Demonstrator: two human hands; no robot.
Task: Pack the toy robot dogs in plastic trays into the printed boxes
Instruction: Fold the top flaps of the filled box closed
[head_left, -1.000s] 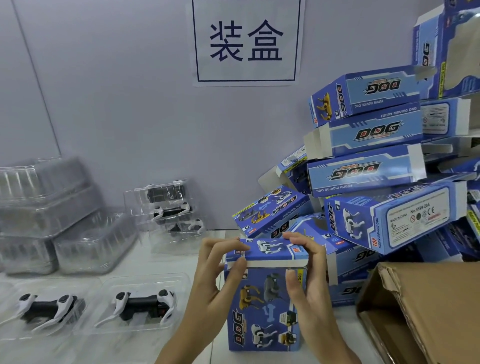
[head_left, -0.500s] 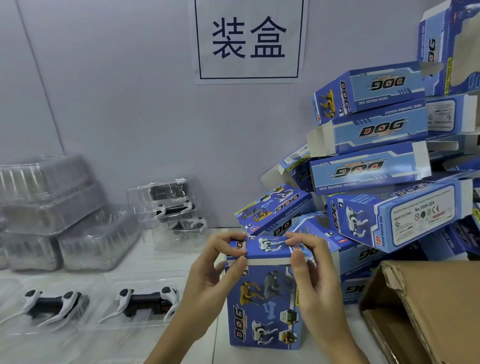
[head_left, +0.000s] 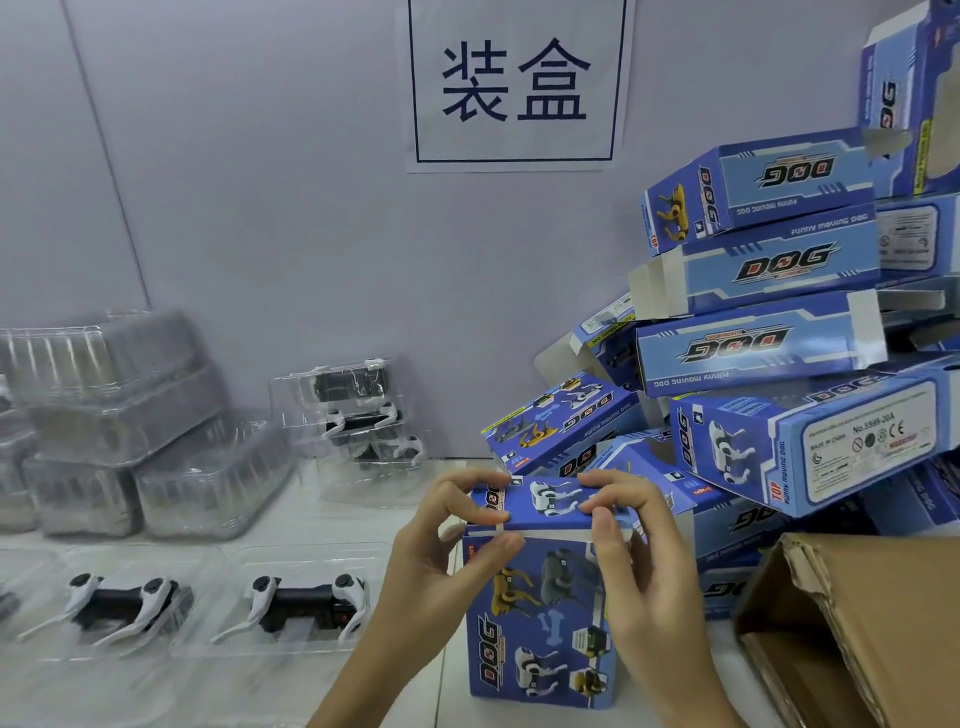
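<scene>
A blue printed box (head_left: 540, 629) stands upright on the white table in front of me. Its top flap (head_left: 545, 501) lies folded over the opening. My left hand (head_left: 441, 551) pinches the flap's left end between thumb and fingers. My right hand (head_left: 634, 561) pinches its right end the same way. What is inside the box is hidden. To the left lie two toy robot dogs (head_left: 296, 603) (head_left: 124, 605), black with white legs, each in a clear plastic tray. More trayed dogs (head_left: 358, 410) are stacked against the wall.
A tall heap of blue printed boxes (head_left: 769, 353) leans at the right. An open brown carton (head_left: 857, 623) sits at the lower right. Stacks of clear plastic trays (head_left: 119, 426) stand at the left. A paper sign (head_left: 514, 83) hangs on the wall.
Both hands have pressed the top flap further down onto the box, and my fingers have shifted along its front edge. The box has stayed in place.
</scene>
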